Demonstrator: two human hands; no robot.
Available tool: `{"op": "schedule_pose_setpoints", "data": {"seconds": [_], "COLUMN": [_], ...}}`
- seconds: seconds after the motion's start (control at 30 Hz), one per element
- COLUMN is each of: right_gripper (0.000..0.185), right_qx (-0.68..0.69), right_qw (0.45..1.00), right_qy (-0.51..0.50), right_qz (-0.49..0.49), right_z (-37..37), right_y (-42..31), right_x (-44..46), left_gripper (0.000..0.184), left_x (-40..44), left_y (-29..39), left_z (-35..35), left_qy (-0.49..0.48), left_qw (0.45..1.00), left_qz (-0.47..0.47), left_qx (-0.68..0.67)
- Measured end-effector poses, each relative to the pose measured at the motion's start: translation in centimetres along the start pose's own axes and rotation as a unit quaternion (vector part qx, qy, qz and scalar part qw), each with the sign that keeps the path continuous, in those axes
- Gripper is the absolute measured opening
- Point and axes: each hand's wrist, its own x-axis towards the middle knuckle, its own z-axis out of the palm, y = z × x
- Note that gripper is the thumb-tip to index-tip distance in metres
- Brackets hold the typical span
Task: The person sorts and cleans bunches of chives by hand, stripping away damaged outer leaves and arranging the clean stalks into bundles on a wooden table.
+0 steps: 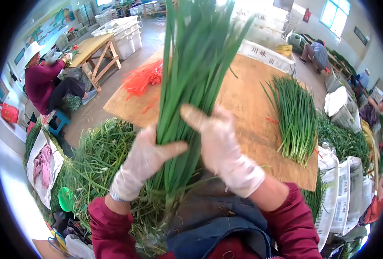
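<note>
A tall bunch of long green garlic chives [196, 64] stands upright in front of me, its tips blurred at the top. My left hand [142, 159], in a thin whitish glove, grips it low on the left side with the thumb across the leaves. From the right, my right hand [224, 146], gloved alike, holds the bunch a little higher; its fingers are partly hidden behind the leaves. On the wooden table [247, 95] lies another heap of chives [296, 118] to the right. Red plastic ties [145, 77] are piled at the table's left.
Loose chive leaves [101, 159] are heaped at my left, below table height. White crates [267, 56] stand behind the table, and white sacks [340, 194] at the right. A person [47, 82] sits at another wooden table [90, 47]; others crouch at the far right.
</note>
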Motion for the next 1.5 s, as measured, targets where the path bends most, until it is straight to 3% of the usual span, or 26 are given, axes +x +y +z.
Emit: {"op": "schedule_pose_setpoints", "data": {"seconds": [0.13,0.27,0.37,0.57,0.67,0.83,1.0,1.17,1.3,1.37,1.47,1.5], "right_gripper": [0.031,0.03,0.03,0.056,0.066,0.046,0.031,0.022,0.023,0.023,0.021,0.019], "right_qx": [-0.191,-0.259,-0.295,-0.293,-0.288,-0.351,-0.441,-0.426,-0.421,-0.481,-0.527,-0.482], "right_qw": [0.96,0.927,0.907,0.934,0.932,0.899,0.857,0.893,0.899,0.853,0.793,0.842], "right_qy": [-0.048,-0.058,-0.074,-0.056,-0.113,-0.113,-0.074,-0.087,-0.034,-0.066,-0.074,-0.027], "right_qz": [-0.197,-0.264,-0.292,-0.196,-0.188,-0.236,-0.255,-0.119,-0.114,-0.192,-0.296,-0.241], "right_z": [2.8,2.6,0.0,-2.9,-2.4,0.4,2.8,4.2,4.4,2.3,3.3,3.7], "right_y": [-7.4,-10.4,-9.2,-8.4,-9.8,-12.4,-14.2,-15.2,-15.4,-15.9,-17.9,-20.5], "right_x": [3.4,6.9,10.5,12.7,13.9,12.9,13.2,13.6,13.4,16.1,14.1,14.1], "left_gripper": [0.048,0.045,0.045,0.049,0.054,0.057,0.061,0.064,0.053,0.047,0.037,0.035], "left_x": [4.7,9.9,14.1,15.9,16.9,17.6,15.8,13.9,12.1,9.2,4.5,3.0], "left_y": [5.9,7.1,4.7,5.2,5.7,6.7,6.6,5.5,3.2,2.9,0.5,-1.3], "left_z": [-0.6,-0.1,0.0,0.9,0.8,1.5,2.9,3.1,1.4,-0.9,-6.0,-7.9], "left_qy": [0.027,-0.014,-0.022,-0.009,-0.017,-0.011,0.081,0.083,0.138,0.167,0.232,0.264], "left_qw": [0.993,0.964,0.967,0.978,0.978,0.972,0.972,0.965,0.953,0.975,0.961,0.953], "left_qz": [0.117,0.233,0.223,0.181,0.18,0.229,0.218,0.247,0.253,0.145,0.138,0.134], "left_qx": [-0.02,-0.126,-0.119,-0.107,-0.105,-0.047,0.042,0.015,0.096,-0.001,-0.058,-0.057]}}
